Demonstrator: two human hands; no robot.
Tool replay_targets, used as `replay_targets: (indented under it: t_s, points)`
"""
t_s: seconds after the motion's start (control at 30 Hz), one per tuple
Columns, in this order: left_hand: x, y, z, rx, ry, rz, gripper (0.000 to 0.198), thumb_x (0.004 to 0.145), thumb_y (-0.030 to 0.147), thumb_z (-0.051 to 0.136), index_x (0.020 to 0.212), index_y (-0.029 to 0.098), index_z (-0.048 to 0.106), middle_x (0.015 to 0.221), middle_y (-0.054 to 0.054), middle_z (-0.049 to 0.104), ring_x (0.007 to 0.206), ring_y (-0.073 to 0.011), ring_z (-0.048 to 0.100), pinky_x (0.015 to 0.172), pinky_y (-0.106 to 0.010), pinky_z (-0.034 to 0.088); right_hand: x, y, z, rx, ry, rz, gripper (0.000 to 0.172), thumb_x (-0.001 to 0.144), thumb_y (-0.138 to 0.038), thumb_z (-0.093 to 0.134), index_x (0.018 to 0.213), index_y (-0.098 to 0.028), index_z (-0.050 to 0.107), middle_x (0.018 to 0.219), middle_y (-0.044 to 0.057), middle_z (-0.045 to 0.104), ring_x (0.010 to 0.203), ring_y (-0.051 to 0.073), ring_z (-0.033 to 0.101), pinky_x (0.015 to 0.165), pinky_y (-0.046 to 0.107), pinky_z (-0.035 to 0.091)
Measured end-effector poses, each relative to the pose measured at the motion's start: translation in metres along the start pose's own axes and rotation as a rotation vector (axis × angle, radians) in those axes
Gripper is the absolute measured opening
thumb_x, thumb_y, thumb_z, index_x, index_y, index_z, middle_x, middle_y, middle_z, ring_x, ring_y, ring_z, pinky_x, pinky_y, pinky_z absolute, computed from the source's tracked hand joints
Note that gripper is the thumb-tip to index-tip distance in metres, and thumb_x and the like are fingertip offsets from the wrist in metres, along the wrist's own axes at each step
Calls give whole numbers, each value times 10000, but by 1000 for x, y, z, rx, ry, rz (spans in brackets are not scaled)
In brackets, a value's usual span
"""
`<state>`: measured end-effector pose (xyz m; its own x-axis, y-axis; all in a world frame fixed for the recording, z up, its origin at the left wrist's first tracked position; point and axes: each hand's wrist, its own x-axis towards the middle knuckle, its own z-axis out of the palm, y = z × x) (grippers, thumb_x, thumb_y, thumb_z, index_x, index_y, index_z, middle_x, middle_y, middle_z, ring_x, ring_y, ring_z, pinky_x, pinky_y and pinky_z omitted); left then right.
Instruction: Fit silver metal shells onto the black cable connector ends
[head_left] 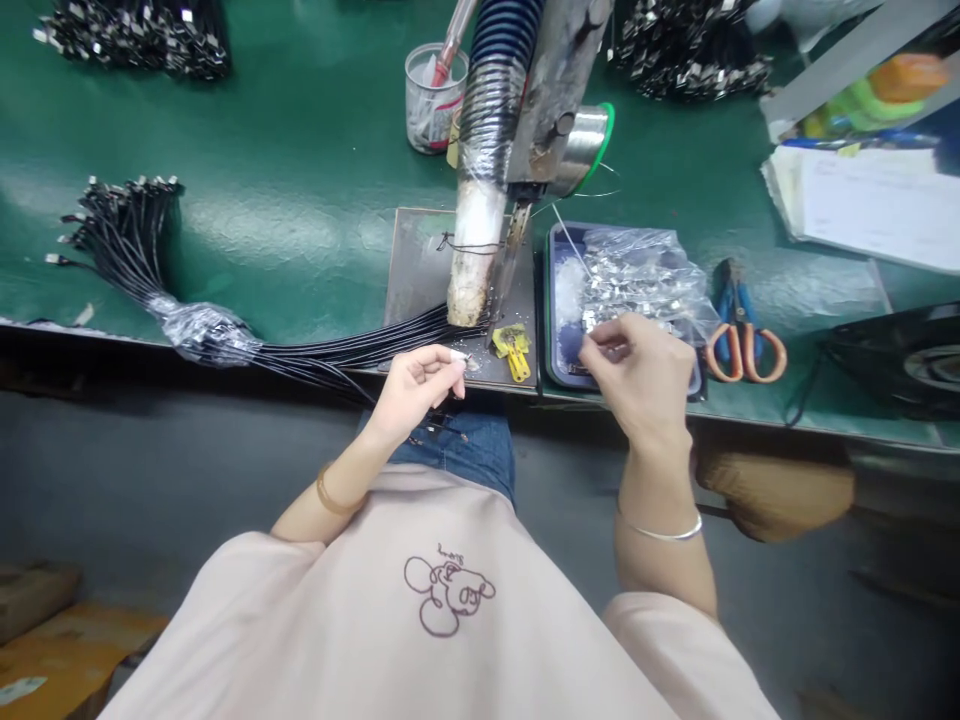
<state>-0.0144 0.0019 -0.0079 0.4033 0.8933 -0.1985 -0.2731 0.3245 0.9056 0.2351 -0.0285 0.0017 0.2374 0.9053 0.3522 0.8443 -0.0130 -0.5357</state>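
Observation:
My left hand (426, 385) is closed in a pinch at the bench edge, on what looks like the thin end of a black cable; a small dark tip shows past the fingertips. Beside it, a bundle of black cables (330, 350), wrapped in clear plastic, runs across onto a metal plate (420, 260). My right hand (645, 370) reaches into a blue tray (559, 350) with its thumb and finger together; whatever they pinch is hidden. Small metal connectors (630, 285) lie in that tray in a clear bag. A yellow clip-like piece (514, 352) rests between my hands.
Over the plate hangs a taped hose nozzle (476, 250) next to a metal stand with a solder wire spool (585, 145). Orange-handled pliers (742, 335) lie right of the tray. Further back are a plastic cup (431, 110), more cable bundles (690, 50) and papers (870, 205).

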Motion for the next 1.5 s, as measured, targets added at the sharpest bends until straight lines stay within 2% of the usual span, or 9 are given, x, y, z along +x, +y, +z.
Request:
replay_targets:
  t_s: [0.17, 0.33, 0.53, 0.63, 0.97, 1.07, 1.2, 1.4, 1.5]
  points:
    - [0, 1, 6, 72, -25, 72, 363, 728, 453, 820, 694, 137, 644, 525, 14, 626, 423, -34, 434, 433, -183, 328, -29, -46, 8, 526, 107, 58, 149, 809, -198, 718, 724, -218, 598, 764, -12, 688, 590, 139, 669, 568, 284, 587]
    - [-1, 2, 9, 123, -40, 100, 334, 761, 430, 800, 713, 137, 648, 539, 9, 625, 476, -59, 520, 489, -184, 405, -47, -80, 32, 498, 235, -83, 63, 871, -179, 708, 845, -233, 686, 875, 15, 743, 843, 174, 740, 741, 323, 635]
    - [-2, 0, 8, 188, -45, 145, 294, 787, 391, 776, 702, 135, 656, 565, 0, 633, 516, -76, 571, 531, -186, 462, -47, -82, 41, 765, 47, 92, 72, 908, -231, 670, 837, -218, 668, 905, 15, 739, 769, 140, 748, 709, 260, 637]
    - [-2, -3, 8, 207, -22, 197, 273, 787, 372, 776, 701, 137, 668, 599, -4, 643, 540, -82, 580, 550, -192, 477, -46, -80, 39, 791, 71, 128, 75, 900, -237, 679, 827, -219, 682, 918, 17, 739, 776, 136, 745, 728, 260, 633]
    - [-6, -10, 9, 490, 48, 439, 201, 849, 321, 719, 740, 152, 715, 695, -27, 687, 538, -83, 483, 532, -221, 404, -42, -74, 36, 711, -62, 67, 86, 864, -210, 685, 783, -217, 713, 928, 37, 748, 810, 162, 739, 688, 284, 631]
    - [-10, -8, 9, 490, -12, 352, 300, 916, 373, 648, 704, 160, 653, 646, -12, 656, 520, -84, 512, 547, -223, 423, -46, -79, 37, 604, 3, -56, 110, 875, -165, 656, 783, -215, 688, 953, 41, 752, 841, 173, 750, 719, 306, 635]
    - [-13, -4, 6, 228, -148, 81, 405, 887, 528, 656, 729, 166, 565, 569, 18, 606, 408, -63, 503, 432, -190, 402, -54, -82, 41, 373, 153, -268, 127, 863, -117, 673, 826, -237, 694, 986, 40, 765, 919, 186, 747, 804, 336, 631]
    - [-8, 2, 3, 5, -147, -42, 467, 749, 544, 796, 944, 147, 647, 589, 12, 661, 360, -27, 403, 365, -180, 293, -56, -77, 43, 564, 218, -29, 96, 960, -204, 577, 941, -234, 666, 976, 33, 750, 880, 178, 754, 747, 328, 632]
    - [-4, 3, 6, -13, -126, -20, 432, 724, 536, 816, 810, 134, 683, 551, 16, 609, 424, -42, 436, 419, -195, 332, -56, -76, 40, 472, 278, -184, 93, 920, -160, 630, 950, -244, 658, 952, 21, 763, 875, 171, 756, 741, 306, 625]
